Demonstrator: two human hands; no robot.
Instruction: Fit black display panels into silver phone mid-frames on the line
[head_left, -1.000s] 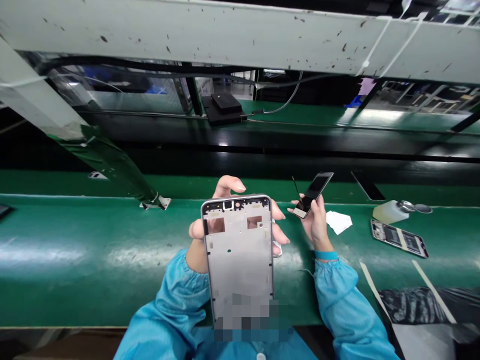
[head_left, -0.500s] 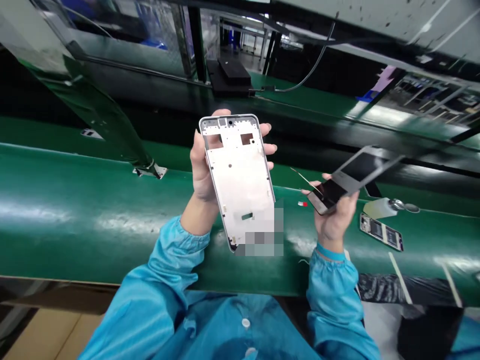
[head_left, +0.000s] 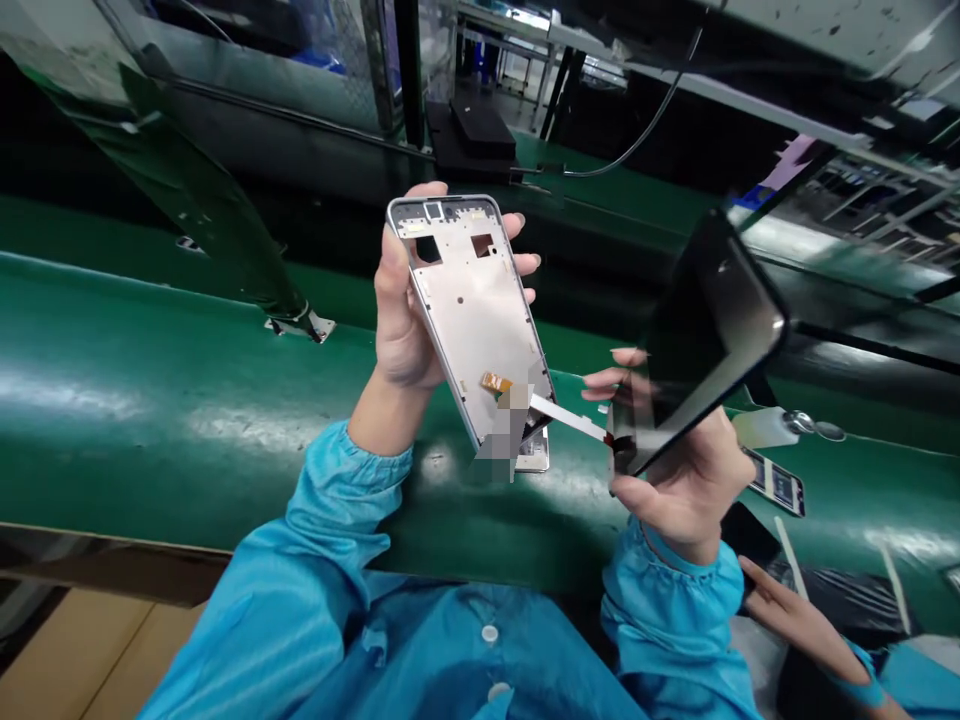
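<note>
In the middle of the frame, the left hand (head_left: 405, 325) is closed around a phone frame (head_left: 476, 310), with the thumb at its left edge and the fingertips showing past its right edge. The phone frame is tilted, its bare inner side facing up to the camera. A pixelated patch hides part of its lower end.

Right of the middle, the right hand (head_left: 686, 475) is clamped on a dark screen (head_left: 716, 325), which leans to the upper right and is blurred. A white strip (head_left: 568, 416) goes from the pixelated patch to the lower left corner of the screen. Beside the patch, an orange ribbon (head_left: 495, 382) lies over the lower part of the phone frame.

Below the phone frame, a corner of another phone (head_left: 537, 455) is visible near the green table (head_left: 150, 420). At the right of the frame, a bottle (head_left: 759, 428) is behind an opened phone (head_left: 784, 488). In the lower right, the hand of another person (head_left: 795, 612) is near a dark panel (head_left: 750, 535); I cannot tell whether it grips it.
</note>
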